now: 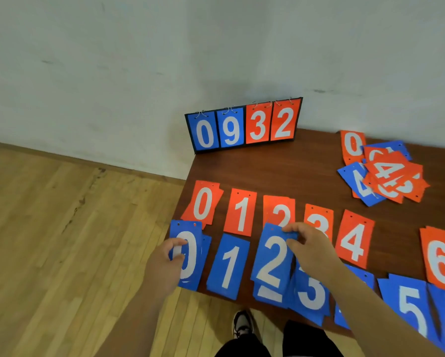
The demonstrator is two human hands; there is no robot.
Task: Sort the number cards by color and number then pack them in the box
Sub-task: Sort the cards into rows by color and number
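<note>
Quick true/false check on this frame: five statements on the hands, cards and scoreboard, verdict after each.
1. The right hand pinches the blue 2 card. True.
2. The left hand rests on a red 1 card. False: it grips the blue 0 card.
3. The scoreboard reads 0 9 3 2. True.
4. The loose pile at far right is all blue. False: red and blue cards are mixed in it.
5. The red row lies nearer the person than the blue row. False: the blue row is nearer.
</note>
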